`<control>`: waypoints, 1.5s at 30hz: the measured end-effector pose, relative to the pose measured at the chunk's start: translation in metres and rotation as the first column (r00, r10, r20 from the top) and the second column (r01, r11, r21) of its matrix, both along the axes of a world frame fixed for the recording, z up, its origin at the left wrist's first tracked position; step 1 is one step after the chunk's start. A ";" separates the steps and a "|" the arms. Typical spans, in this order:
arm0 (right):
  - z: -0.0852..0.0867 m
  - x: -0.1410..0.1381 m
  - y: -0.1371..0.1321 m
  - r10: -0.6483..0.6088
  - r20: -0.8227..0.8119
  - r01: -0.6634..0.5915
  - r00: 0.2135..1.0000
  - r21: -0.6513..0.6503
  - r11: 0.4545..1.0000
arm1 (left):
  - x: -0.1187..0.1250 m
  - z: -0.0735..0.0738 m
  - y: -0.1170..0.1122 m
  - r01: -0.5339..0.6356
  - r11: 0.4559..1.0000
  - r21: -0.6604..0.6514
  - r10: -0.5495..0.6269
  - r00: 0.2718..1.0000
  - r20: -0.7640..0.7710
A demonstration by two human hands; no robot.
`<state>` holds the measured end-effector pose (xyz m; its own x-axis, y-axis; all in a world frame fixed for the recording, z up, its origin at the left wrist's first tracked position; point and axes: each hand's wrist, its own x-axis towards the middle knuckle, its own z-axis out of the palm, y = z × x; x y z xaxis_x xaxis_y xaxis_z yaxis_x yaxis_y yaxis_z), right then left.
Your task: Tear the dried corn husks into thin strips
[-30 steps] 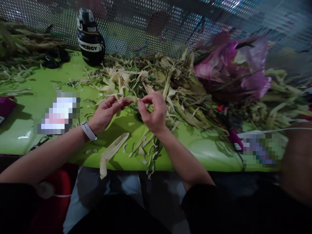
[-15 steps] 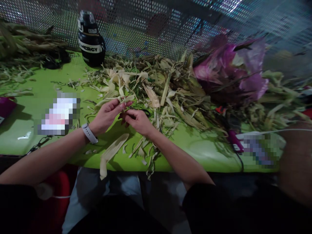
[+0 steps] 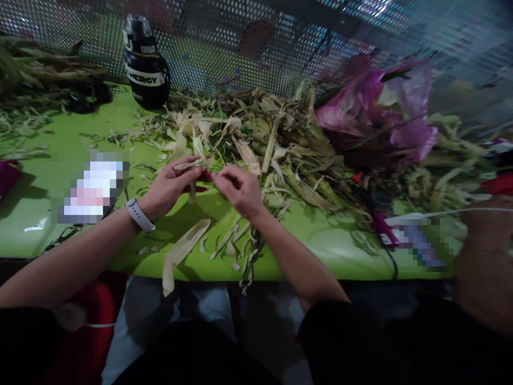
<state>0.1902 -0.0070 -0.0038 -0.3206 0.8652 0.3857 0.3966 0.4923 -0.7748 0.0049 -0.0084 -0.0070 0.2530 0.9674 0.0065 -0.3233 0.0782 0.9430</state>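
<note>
My left hand (image 3: 170, 184), with a pale watch band on the wrist, is closed on a thin pale corn husk strip (image 3: 192, 193) that hangs below the fingers. Close by on its right, my right hand (image 3: 242, 192) has thumb and fingers pinched together; what they hold, if anything, is too small to make out. Beyond both hands spreads a heap of dried corn husks (image 3: 300, 160). A loose, bent husk piece (image 3: 182, 247) lies nearer me, its end over the table's edge.
The green table (image 3: 324, 240) carries a black bottle (image 3: 146, 77), a blurred-out phone (image 3: 94, 187) and a pink plastic bag (image 3: 348, 115). A metal mesh (image 3: 224, 43) rises behind. Another person's arm (image 3: 483, 256) rests at the right, near a white cable (image 3: 473, 210).
My right hand has moved slightly right and away from my left hand, its fingers now raised in a pinch. A husk strip now shows hanging from my left hand.
</note>
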 end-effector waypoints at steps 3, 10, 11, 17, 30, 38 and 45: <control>0.003 0.009 0.008 -0.189 -0.019 0.188 0.982 0.241 0.952 | -0.001 0.001 0.002 0.014 0.997 -0.077 -0.016 1.000 -0.020; -0.010 0.005 0.018 0.044 0.173 -0.071 0.984 0.150 0.986 | 0.000 -0.004 0.006 -0.023 0.999 -0.021 0.023 0.999 -0.032; -0.010 0.004 0.017 0.036 0.154 -0.062 0.987 0.166 0.984 | 0.000 -0.005 0.006 -0.025 1.000 0.014 0.026 0.997 -0.079; -0.009 -0.001 0.009 0.124 0.006 -0.123 0.992 -0.074 0.990 | -0.003 -0.011 0.011 -0.010 0.985 0.173 0.051 0.970 -0.237; 0.004 0.007 0.008 0.163 0.067 -0.150 0.984 -0.161 0.975 | -0.009 0.000 0.012 0.063 0.979 0.196 0.006 0.943 -0.333; 0.000 0.006 0.015 0.174 0.021 -0.173 0.984 -0.058 0.983 | -0.004 0.005 0.000 0.393 0.918 -0.052 -0.381 0.841 -0.383; -0.010 -0.005 0.013 0.139 -0.396 -0.260 0.907 -0.269 0.927 | -0.003 0.004 0.001 0.335 0.933 -0.133 -0.357 0.908 -0.217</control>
